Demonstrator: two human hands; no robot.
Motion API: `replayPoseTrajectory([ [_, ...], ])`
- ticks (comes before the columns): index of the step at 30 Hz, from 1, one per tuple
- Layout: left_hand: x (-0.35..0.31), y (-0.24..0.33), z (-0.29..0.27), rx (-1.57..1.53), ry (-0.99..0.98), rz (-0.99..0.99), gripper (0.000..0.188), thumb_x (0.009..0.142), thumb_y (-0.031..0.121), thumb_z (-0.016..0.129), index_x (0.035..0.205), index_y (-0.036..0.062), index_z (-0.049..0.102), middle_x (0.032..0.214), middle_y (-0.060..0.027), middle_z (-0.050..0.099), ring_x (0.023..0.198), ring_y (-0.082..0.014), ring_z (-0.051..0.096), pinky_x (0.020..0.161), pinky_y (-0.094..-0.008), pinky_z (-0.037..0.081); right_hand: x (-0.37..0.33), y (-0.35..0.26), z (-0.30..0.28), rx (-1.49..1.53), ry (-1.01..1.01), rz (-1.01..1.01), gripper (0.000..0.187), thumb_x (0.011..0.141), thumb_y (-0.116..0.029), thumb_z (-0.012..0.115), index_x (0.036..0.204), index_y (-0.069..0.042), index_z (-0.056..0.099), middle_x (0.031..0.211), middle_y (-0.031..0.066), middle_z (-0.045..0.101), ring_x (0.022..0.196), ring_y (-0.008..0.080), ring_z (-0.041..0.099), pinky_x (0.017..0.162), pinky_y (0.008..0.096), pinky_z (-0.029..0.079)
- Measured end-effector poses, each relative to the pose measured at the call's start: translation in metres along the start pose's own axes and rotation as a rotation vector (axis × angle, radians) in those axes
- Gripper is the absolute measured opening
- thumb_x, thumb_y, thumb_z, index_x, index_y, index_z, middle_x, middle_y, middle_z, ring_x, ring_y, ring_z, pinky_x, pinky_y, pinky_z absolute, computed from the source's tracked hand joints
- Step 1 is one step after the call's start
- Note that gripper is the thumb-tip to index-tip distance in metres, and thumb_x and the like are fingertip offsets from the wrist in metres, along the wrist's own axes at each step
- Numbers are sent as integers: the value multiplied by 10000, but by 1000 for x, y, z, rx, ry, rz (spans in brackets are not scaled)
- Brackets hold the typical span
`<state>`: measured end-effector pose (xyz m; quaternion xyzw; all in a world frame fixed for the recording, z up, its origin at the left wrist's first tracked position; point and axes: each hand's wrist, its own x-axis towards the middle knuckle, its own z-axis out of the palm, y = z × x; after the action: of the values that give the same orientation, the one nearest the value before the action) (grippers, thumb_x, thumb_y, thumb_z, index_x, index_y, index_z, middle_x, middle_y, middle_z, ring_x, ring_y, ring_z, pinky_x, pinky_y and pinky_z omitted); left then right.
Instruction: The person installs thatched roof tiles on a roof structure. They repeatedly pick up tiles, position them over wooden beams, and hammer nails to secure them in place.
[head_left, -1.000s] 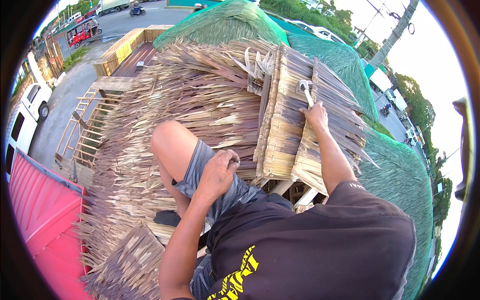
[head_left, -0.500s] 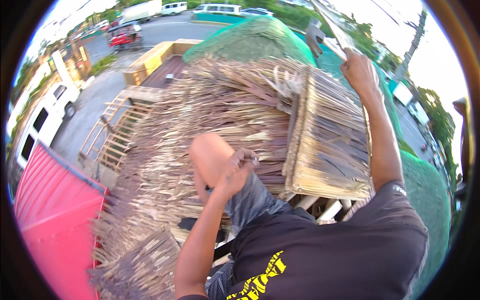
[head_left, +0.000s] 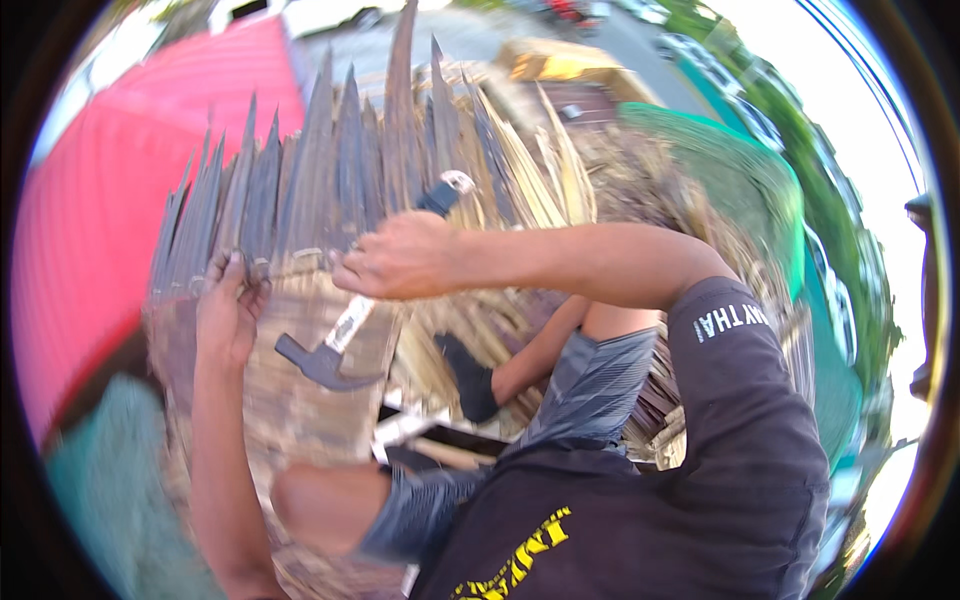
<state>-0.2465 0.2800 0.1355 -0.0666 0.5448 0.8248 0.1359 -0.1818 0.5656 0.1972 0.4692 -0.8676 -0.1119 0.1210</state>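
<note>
A panel of dried palm-leaf thatch (head_left: 330,190) lies in front of me, its pointed leaf tips facing away. My left hand (head_left: 232,300) pinches the stitched near edge of this panel. My right hand (head_left: 400,258) is closed round a claw hammer (head_left: 345,325), and its fingertips also meet the panel's edge. The hammer's dark head hangs toward me, below the hand; its handle end sticks out beyond the knuckles. Whether a nail is in either hand, I cannot tell. Beneath the panel spreads more thatch (head_left: 290,400), between my arms.
A red roof (head_left: 130,170) slopes down at the left. Green netting (head_left: 740,170) covers a mound at the right. A gap with timber poles (head_left: 450,440) opens in the thatch beside my foot. Beyond lie a yellowish wooden box frame (head_left: 570,62) and a road with vehicles.
My view has swung left. The right hand has come down from high at the right, hammer still in it, to the panel's edge. From near my knee, the left hand has reached that edge.
</note>
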Motion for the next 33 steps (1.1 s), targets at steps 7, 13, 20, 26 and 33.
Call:
replayPoseTrajectory([
  [7, -113, -232, -229, -131, 702, 114, 197, 1025, 132, 590, 1197, 77, 511, 958, -50, 639, 775, -158, 645, 690, -291, 569, 78, -108, 182, 795, -85, 323, 302, 869, -210, 690, 1130, -62, 655, 822, 174, 691, 797, 390, 680, 686, 466, 534],
  [13, -213, -387, -191, -306, 1315, -21, 239, 1009, 171, 629, 1206, 85, 524, 1028, -71, 635, 864, -173, 642, 747, -293, 567, 16, -216, 333, 1194, -275, 1376, 393, 878, -379, 761, 935, 5, 706, 789, 178, 703, 725, 321, 690, 679, 442, 515],
  [20, -245, -430, -180, -354, 1187, -276, 201, 1018, 162, 615, 1183, 90, 526, 1083, -69, 618, 927, -192, 632, 795, -307, 565, -46, -251, 391, 1173, -372, 1551, 514, 739, -394, 871, 948, 23, 654, 901, 217, 717, 858, 380, 702, 766, 466, 527],
  [26, -264, -425, -182, -445, 1003, -325, 131, 1018, 152, 611, 1130, 129, 546, 1108, -63, 636, 972, -171, 644, 853, -342, 549, -35, -246, 401, 1115, -472, 1542, 517, 732, -366, 882, 998, 24, 669, 905, 216, 721, 862, 382, 705, 784, 451, 536],
  [33, -226, -343, -204, 130, 175, -712, 162, 954, 162, 674, 1093, 99, 620, 1023, -66, 716, 905, -187, 687, 805, -324, 530, -39, -240, 404, 1063, -529, 1551, 456, 754, -331, 869, 1017, -7, 685, 931, 218, 723, 904, 389, 702, 808, 467, 534],
])
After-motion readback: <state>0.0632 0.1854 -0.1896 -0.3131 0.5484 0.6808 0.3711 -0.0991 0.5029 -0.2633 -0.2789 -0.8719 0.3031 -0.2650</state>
